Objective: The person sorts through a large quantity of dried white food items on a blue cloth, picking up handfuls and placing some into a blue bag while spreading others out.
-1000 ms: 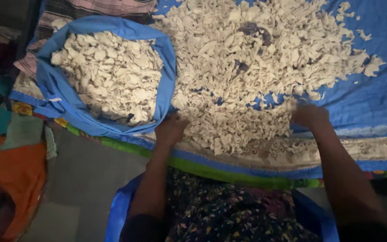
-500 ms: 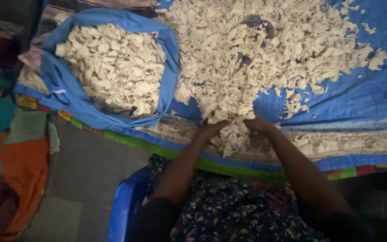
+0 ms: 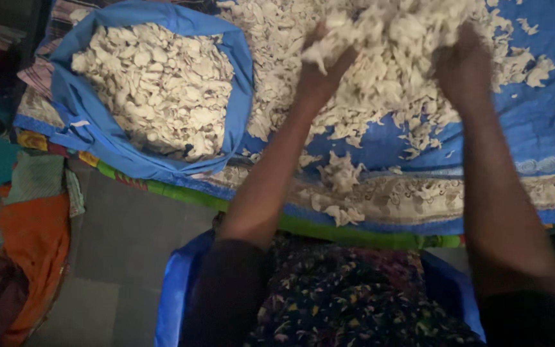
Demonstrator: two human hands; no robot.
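White scraps (image 3: 380, 71): soft, matt, ragged-edged cloth-like bits, fluffy in the pile. Blue sheet (image 3: 534, 135) under them: woven cloth, matt, slightly creased, with a patterned cream border (image 3: 419, 196) and green trim. Blue bag (image 3: 91, 135) at left: thin cloth, smooth, faint sheen at folds. Blue chair rim (image 3: 175, 295) near: glossy plastic. Floor (image 3: 130, 244): grey, matt, smooth. Orange cloth (image 3: 30, 257) far left: matt fabric.

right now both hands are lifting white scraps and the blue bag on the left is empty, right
Not quite: the blue bag is full of white scraps, as the head view shows. The left hand and right hand are indeed raised with scraps.
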